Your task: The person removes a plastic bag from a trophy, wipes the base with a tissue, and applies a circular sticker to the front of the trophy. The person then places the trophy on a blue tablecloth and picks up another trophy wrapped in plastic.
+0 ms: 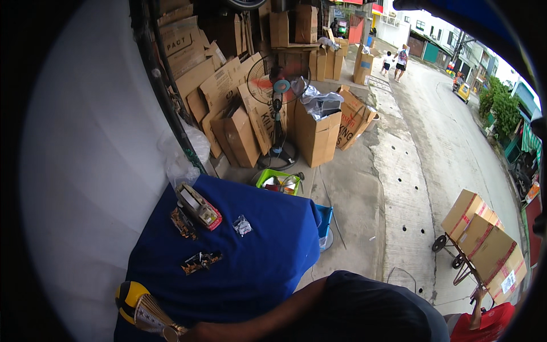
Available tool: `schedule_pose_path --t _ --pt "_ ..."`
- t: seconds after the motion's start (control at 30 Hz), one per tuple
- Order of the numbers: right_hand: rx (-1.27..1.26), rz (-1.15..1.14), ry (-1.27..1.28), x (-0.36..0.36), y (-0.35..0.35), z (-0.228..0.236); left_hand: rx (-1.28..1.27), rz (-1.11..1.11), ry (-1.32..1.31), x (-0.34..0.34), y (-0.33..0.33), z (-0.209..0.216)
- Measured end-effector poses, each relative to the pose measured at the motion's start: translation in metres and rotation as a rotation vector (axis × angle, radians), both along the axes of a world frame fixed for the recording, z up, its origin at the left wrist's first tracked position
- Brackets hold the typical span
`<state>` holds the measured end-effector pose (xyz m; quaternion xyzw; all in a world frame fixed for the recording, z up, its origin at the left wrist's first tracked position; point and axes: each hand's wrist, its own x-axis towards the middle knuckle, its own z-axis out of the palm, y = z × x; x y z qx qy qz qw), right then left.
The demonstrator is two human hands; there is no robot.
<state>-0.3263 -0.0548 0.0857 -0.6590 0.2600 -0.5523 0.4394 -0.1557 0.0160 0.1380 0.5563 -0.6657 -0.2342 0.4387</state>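
Draped blue tablecloth (pixel 250 268); hand (pixel 196 333) at flared metallic-gold, ball-topped trophy (pixel 149 313).

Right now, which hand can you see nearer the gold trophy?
Right. The right hand is at the narrow end of the gold trophy; the left hand is out of view, so I can't place it.

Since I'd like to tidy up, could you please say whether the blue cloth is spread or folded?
Spread: the blue cloth lies opened out beneath a small silver packet, draping at its right edge.
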Motion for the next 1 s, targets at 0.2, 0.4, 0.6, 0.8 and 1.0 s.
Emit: schedule_pose_path --t 0.2,0.4,0.6,0.8,1.0 --pt "-0.133 0.008 0.013 0.008 0.004 -0.006 -0.080 -0.029 -0.077 0.002 0.013 0.000" --pt "-0.208 0.054 0.014 0.024 0.000 -0.013 -0.249 -0.006 -0.116 0.017 0.018 -0.009" --pt "-0.204 0.103 -0.010 0.014 0.010 -0.004 -0.117 -0.097 0.058 0.022 0.020 -0.017" --pt "0.034 0.178 0.048 -0.016 0.016 0.020 -0.067 0.076 0.010 0.022 0.020 -0.031" --pt "0.359 0.365 -0.089 -0.018 0.003 0.025 -0.230 -0.068 0.002 0.016 0.001 -0.021"
